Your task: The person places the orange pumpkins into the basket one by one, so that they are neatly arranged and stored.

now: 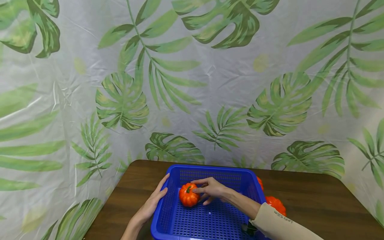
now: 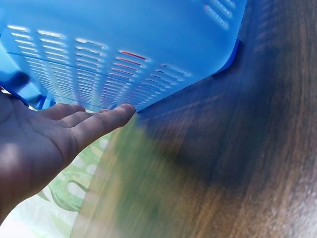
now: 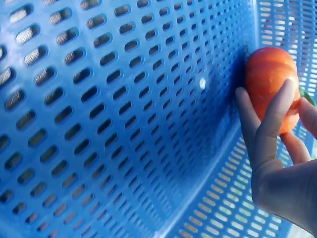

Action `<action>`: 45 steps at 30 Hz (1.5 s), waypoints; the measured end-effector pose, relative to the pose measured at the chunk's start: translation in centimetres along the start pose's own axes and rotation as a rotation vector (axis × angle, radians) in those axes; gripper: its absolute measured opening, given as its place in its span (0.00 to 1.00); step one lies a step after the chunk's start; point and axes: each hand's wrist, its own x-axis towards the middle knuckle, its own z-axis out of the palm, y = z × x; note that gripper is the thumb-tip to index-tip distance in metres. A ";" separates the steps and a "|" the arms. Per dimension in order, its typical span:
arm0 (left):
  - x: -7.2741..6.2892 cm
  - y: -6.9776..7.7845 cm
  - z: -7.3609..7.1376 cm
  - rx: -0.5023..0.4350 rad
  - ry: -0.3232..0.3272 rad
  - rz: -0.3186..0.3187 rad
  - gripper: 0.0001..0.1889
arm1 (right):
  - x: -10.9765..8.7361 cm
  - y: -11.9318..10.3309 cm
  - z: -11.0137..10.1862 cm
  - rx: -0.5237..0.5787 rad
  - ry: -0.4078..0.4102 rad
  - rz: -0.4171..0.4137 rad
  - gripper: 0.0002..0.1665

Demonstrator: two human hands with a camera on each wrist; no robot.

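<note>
A small orange pumpkin (image 1: 189, 195) with a green stem sits inside a blue plastic basket (image 1: 207, 168), toward its left side. Reaching in from the right, my right hand (image 1: 211, 189) holds the pumpkin with its fingers spread round the side and top. The right wrist view shows the same pumpkin (image 3: 270, 74) against the perforated basket floor, the fingers bent about it. My left hand (image 1: 150, 203) is at the basket's left rim. In the left wrist view its straight fingers (image 2: 106, 120) lie along the outside of the slotted wall.
More orange pumpkins (image 1: 275, 205) stand on the table right of the basket, partly hidden by its wall and my right sleeve (image 1: 282, 221). A dark object (image 1: 249, 229) shows below my right forearm. The brown wooden table (image 1: 315, 200) ends before a leaf-patterned curtain (image 1: 222, 83).
</note>
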 end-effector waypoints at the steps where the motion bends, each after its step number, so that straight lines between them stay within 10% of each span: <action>1: 0.0 0.0 0.0 -0.001 0.001 -0.001 0.32 | 0.1 0.1 0.1 0.008 -0.007 0.001 0.31; 27: 0.0 0.1 0.0 -0.025 -0.010 -0.001 0.32 | 1.4 0.7 1.2 0.084 -0.052 -0.043 0.38; 45: 0.0 0.1 0.0 -0.026 -0.005 -0.021 0.32 | 1.8 1.1 1.0 -0.147 0.028 -0.204 0.35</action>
